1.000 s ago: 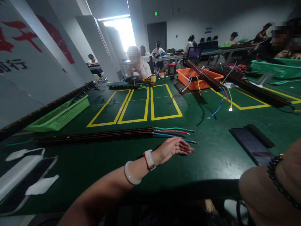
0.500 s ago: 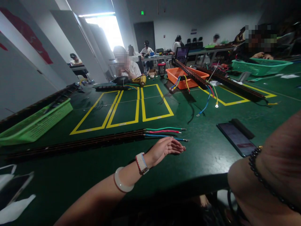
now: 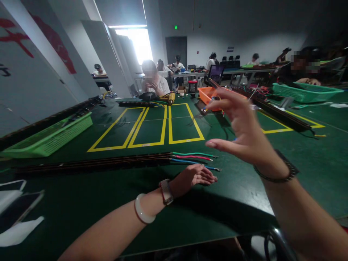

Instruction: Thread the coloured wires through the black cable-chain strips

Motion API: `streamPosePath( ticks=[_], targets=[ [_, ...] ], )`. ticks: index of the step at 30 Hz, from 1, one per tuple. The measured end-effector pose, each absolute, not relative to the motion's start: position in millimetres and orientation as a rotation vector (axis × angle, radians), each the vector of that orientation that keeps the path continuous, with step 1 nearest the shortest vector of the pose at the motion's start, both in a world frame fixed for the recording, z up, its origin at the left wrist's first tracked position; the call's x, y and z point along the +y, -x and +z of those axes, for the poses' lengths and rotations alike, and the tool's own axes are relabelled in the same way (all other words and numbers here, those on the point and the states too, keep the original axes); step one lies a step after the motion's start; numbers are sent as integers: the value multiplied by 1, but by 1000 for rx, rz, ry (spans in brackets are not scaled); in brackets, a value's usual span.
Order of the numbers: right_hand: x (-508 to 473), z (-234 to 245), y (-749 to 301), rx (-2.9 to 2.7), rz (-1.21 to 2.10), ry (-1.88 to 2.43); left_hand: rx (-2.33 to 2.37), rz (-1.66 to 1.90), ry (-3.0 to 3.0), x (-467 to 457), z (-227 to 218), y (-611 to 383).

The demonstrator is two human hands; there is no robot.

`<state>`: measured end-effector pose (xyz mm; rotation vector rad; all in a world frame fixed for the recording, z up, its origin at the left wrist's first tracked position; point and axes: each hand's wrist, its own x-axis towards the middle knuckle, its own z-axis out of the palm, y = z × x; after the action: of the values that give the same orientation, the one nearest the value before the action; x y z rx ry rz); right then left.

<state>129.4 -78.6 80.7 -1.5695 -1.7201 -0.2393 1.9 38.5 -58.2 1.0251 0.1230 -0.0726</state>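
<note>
My left hand (image 3: 198, 176) rests low over the green table, fingers stretched and slightly curled, holding nothing. Just beyond it lies a long dark cable bundle (image 3: 108, 162), stretching to the left. From its right end come a green wire (image 3: 190, 154), a red wire (image 3: 197, 157) and a blue wire (image 3: 190, 162) with metal terminals. The blue one passes right behind my left fingers; I cannot tell whether they touch. My right hand (image 3: 239, 127) is raised in front of an orange basket (image 3: 208, 96), thumb and fingers wide apart with nothing between them.
Yellow tape rectangles (image 3: 187, 140) mark the table. A light-green basket (image 3: 54, 136) stands left, a teal basket (image 3: 307, 95) far right. A yellow heat gun (image 3: 171, 98) lies at the back near a seated person (image 3: 160, 85). Another dark bundle (image 3: 282, 112) lies right; a phone (image 3: 21, 210) lies front left.
My right hand has swung up from the lower right edge into the middle, fingers spread, hiding the phone on the right. My left hand stays beside the wires. The view has tilted slightly.
</note>
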Motion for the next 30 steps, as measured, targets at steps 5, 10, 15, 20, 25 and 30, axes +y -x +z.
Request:
streamPosePath(
  ticks=[5,10,15,20,25,30],
  targets=[
    [-32,4,-162,-1769,45,1744,193,-66,-1019,37,-57,-2],
    [-25,-52,-174,-1722,308,1796,199,-102,-1054,39,-54,-3],
    [-24,-62,-172,-1760,259,1860,211,-94,-1043,39,-54,-4],
    [-22,-63,-171,-1814,254,1959,201,-91,-1031,37,-50,-2],
    [-21,-60,-166,-1809,309,1986,233,-106,-981,39,-51,-3],
    [-23,-53,-155,-1745,156,2088,302,-135,-767,45,-53,-6]
  ],
)
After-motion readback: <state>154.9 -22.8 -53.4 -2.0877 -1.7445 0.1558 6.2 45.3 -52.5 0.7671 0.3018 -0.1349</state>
